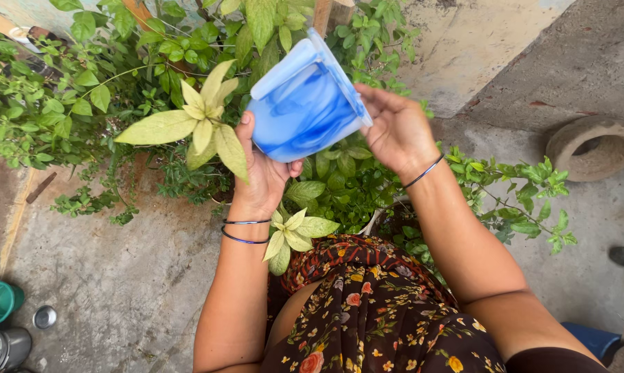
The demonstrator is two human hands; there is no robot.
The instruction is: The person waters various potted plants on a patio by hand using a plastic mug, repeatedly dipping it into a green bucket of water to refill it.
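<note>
head | blue mug [305, 110] tipped, mouth up-right, axis diagonal | left hand [263, 173] + right hand [395, 131] fingers clasp it

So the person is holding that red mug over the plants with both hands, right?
Not quite: the mug is blue, not red. The head view shows it tilted over the plants, with the left hand under its base and the right hand at its rim.
</note>
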